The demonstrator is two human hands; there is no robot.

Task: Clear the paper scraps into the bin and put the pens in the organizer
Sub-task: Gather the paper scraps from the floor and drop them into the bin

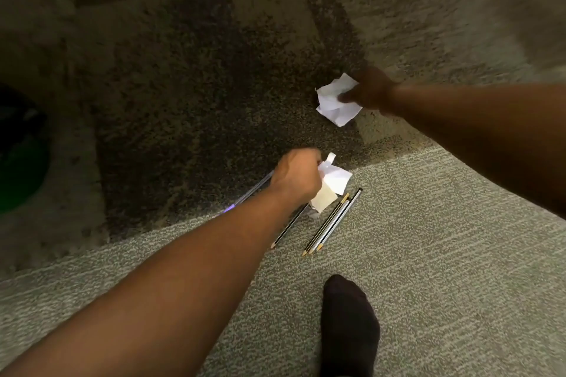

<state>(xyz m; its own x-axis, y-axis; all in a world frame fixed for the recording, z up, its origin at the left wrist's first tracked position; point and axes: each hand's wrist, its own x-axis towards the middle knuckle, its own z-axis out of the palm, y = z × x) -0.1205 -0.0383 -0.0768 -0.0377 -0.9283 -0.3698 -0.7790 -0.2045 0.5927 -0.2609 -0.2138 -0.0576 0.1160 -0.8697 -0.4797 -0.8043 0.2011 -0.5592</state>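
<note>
My right hand (369,90) grips a crumpled white paper scrap (332,101) above the dark shaggy rug. My left hand (295,176) is closed around another bunch of white and cream paper scraps (329,185) at the rug's edge. Under that hand lie several striped pencils (332,222) side by side on the grey carpet, and one more pencil (289,228) partly hidden by my wrist. A clear pen with a purple end (248,194) lies on the rug just left of my left hand.
A dark round container with a green inside (18,156) sits at the far left edge, blurred. My foot in a black sock (349,324) stands on the grey carpet (444,254) near the pencils. The shaggy rug (199,86) fills the upper view.
</note>
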